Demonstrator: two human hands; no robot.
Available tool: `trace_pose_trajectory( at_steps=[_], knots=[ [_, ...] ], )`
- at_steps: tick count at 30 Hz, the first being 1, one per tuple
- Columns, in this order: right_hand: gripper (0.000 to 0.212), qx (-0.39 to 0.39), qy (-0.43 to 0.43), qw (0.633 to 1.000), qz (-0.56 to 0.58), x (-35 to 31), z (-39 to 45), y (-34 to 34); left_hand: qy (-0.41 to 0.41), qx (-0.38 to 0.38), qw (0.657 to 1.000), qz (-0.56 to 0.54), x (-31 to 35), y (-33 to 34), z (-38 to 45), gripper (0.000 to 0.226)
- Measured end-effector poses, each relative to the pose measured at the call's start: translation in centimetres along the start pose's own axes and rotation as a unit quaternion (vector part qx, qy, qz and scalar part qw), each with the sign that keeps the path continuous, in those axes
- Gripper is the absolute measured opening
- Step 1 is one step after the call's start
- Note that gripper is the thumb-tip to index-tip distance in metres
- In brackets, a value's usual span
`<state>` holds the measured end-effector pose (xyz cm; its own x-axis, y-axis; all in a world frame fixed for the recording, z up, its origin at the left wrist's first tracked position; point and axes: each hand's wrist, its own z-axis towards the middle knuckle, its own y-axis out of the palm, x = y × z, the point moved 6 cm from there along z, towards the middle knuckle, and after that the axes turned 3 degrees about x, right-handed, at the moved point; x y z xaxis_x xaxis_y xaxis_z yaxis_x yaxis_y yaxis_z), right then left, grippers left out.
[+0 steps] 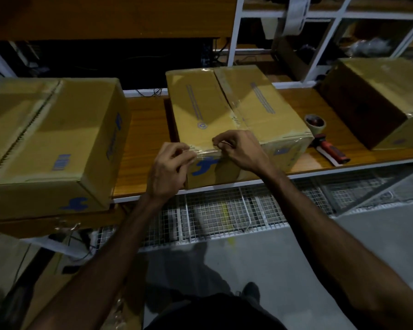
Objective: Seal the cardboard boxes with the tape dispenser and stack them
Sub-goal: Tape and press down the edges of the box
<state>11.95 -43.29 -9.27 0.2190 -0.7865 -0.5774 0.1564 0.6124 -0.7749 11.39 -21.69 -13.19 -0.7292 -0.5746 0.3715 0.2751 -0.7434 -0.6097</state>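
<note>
A closed cardboard box with blue print sits in the middle of the wooden table; clear tape runs along its top seam. At its near top edge, a strip of clear tape is stretched between my hands. My left hand pinches the strip's left end and my right hand pinches its right end, both against the box's front edge. The tape dispenser, with a red handle and a tape roll, lies on the table just right of this box.
A second cardboard box stands at the left, overhanging the table edge. A third box is at the far right. White shelf frames rise behind. Wire mesh and grey floor lie below the table edge.
</note>
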Motion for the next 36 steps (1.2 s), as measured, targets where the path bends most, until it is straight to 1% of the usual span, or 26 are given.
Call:
trace_pose_trajectory(
  at_steps=[3,5,8,12,14,16,17,19,21,24,27,29,32,36],
  knots=[
    [0.019,0.003,0.008,1.000,0.002,-0.1,-0.2,-0.1,0.099,-0.020,0.995,0.024,0.2,0.3,0.2,0.014],
    [0.021,0.003,0.011,1.000,0.012,0.1,-0.4,0.1,0.139,-0.029,0.990,0.025,0.2,0.3,0.1,0.018],
    [0.025,0.012,0.011,1.000,0.027,0.7,-0.8,0.4,0.167,-0.043,0.985,0.025,-0.1,0.2,0.2,0.023],
    [0.026,0.021,0.004,0.999,0.036,1.0,-1.1,0.6,0.177,-0.061,0.982,0.013,-0.8,0.3,0.2,0.016],
    [0.030,0.021,0.001,0.999,0.037,1.0,-1.2,0.8,0.159,-0.058,0.986,-0.004,-1.0,0.3,0.2,0.015],
    [0.033,0.027,-0.001,0.999,0.019,1.1,-1.3,0.9,0.122,-0.047,0.991,-0.031,-0.8,0.3,0.3,0.009],
    [0.032,0.030,-0.006,1.000,0.003,1.1,-1.3,1.0,0.095,-0.037,0.994,-0.040,-0.6,0.2,0.6,0.012],
    [0.027,0.039,-0.036,0.998,-0.045,0.5,-1.2,1.2,0.046,-0.016,0.998,-0.049,-0.4,0.4,1.0,0.019],
    [0.021,0.045,-0.074,0.992,-0.095,-0.3,-1.1,1.6,0.007,0.002,0.998,-0.056,-0.2,0.6,1.1,0.019],
    [0.020,0.048,-0.114,0.982,-0.140,-1.4,-1.1,2.6,-0.062,0.023,0.994,-0.086,-0.6,0.6,0.9,0.021],
    [0.020,0.058,-0.127,0.980,-0.144,-1.4,-1.2,3.3,-0.060,0.029,0.994,-0.085,-0.7,0.8,0.8,0.021],
    [0.021,0.068,-0.118,0.981,-0.139,-0.5,-1.2,2.7,-0.053,0.027,0.995,-0.085,-0.6,0.9,0.9,0.018],
    [0.024,0.086,-0.094,0.984,-0.127,2.1,-1.6,0.6,-0.059,0.030,0.994,-0.089,-0.7,1.0,1.0,0.014],
    [0.032,0.098,-0.054,0.984,-0.138,6.9,-2.4,-3.2,-0.075,0.035,0.993,-0.089,-0.5,0.9,1.0,0.015]
  ],
)
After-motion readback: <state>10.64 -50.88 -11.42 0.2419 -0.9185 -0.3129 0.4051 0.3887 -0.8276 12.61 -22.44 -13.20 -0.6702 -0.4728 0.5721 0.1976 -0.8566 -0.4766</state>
